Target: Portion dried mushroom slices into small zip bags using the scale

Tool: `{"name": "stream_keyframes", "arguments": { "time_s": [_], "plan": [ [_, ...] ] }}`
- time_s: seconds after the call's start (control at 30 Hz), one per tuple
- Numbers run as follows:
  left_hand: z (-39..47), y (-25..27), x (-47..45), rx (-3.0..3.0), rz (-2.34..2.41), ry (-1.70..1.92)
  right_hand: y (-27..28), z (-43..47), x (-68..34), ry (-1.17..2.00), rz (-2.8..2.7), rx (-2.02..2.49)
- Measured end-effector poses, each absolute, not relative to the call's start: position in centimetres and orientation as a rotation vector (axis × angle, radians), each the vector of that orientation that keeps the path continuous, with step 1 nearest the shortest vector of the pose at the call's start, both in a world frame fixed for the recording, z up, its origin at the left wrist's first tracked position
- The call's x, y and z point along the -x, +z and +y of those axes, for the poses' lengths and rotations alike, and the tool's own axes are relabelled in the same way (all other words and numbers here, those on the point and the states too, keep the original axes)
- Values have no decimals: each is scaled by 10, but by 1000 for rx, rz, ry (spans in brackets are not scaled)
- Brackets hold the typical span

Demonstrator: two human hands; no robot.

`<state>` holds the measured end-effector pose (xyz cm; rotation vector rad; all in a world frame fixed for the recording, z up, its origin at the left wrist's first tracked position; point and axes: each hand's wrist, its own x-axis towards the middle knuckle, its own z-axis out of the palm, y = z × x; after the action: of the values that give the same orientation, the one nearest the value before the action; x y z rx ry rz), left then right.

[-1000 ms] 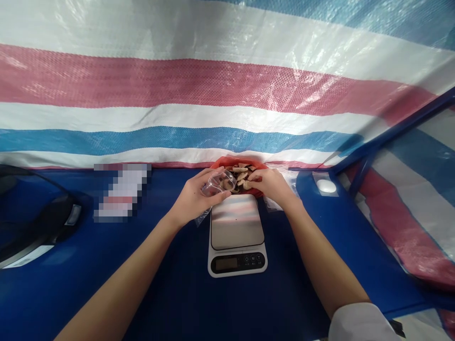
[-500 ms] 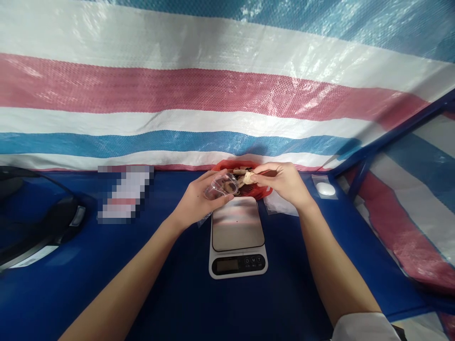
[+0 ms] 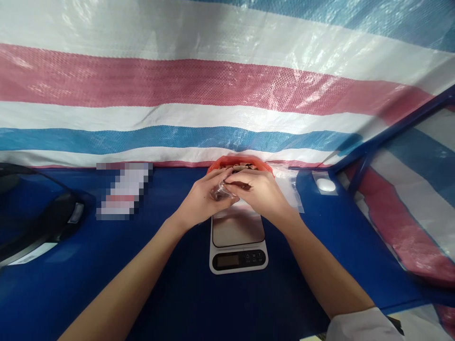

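My left hand (image 3: pixel 202 199) is closed around a small clear plastic bag (image 3: pixel 221 190), held above the far end of a kitchen scale. Bent over the bag's mouth are the fingers of my right hand (image 3: pixel 261 192), pinched together; whatever is between them is hidden. Under both hands stands the white kitchen scale (image 3: pixel 239 229), its metal plate partly covered and its display dark. Just beyond the hands sits a red plastic bag (image 3: pixel 222 161) full of brownish dried pieces (image 3: pixel 243 166).
Flat clear bags (image 3: pixel 289 189) lie right of the red bag. Farther right is a small packet with a white oval object (image 3: pixel 325 185). A blurred-out printed item (image 3: pixel 124 192) and a black strap-like object (image 3: pixel 64 220) lie left. A striped tarp (image 3: pixel 170 85) rises behind the blue table (image 3: pixel 170 303).
My right hand has moved left and down from above the red bag to the clear bag's mouth. The pale piece it pinched is out of sight.
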<state>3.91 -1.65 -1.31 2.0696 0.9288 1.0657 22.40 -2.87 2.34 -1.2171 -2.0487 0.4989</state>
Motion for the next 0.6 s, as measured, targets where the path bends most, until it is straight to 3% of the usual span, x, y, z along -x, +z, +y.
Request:
{"name": "stream_keyframes", "arguments": {
  "time_s": [0.43, 0.6],
  "plan": [
    [-15, -15, -39, -2029, 951, 1069, 25, -27, -235, 1028, -1842, 907],
    [-16, -20, -41, -2045, 982, 1031, 24, -27, -235, 966, -1921, 977]
  ]
}}
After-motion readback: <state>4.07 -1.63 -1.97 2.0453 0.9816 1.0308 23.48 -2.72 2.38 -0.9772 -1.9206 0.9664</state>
